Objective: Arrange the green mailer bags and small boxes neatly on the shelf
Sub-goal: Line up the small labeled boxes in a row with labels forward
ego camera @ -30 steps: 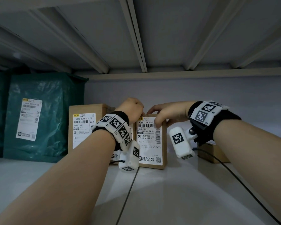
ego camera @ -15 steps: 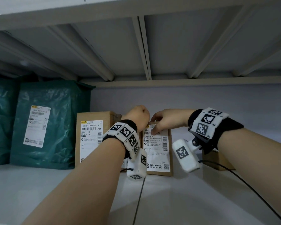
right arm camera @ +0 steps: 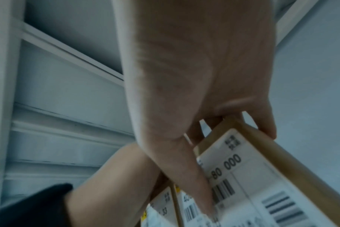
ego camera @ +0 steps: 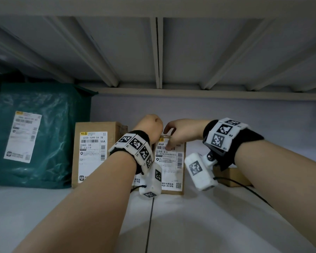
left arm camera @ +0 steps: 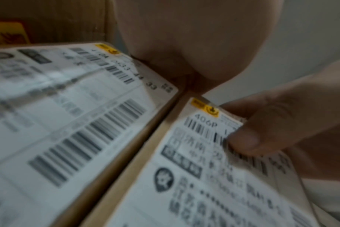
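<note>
Two green mailer bags (ego camera: 38, 136) stand at the shelf's back left. Beside them is a brown box with a 502D label (ego camera: 97, 154). My right hand (ego camera: 171, 136) grips the top of an upright small box labelled 406P (ego camera: 171, 165), thumb (left arm camera: 248, 141) on the label and fingers (right arm camera: 268, 129) behind it. My left hand (ego camera: 150, 125) is curled over the top of a neighbouring small box (left arm camera: 68, 107), which stands against the 406P box (left arm camera: 204, 176). In the head view my left wrist hides most of that box.
Another small brown box (ego camera: 233, 177) lies behind my right wrist at the back right. The white shelf floor (ego camera: 190, 225) stretches in front of the boxes. The ribbed underside of the shelf above (ego camera: 157, 52) is close overhead, and the grey back wall (ego camera: 226, 110) is behind.
The head view has tilted upward. Both hands stay on the tops of the two small boxes, which have barely shifted.
</note>
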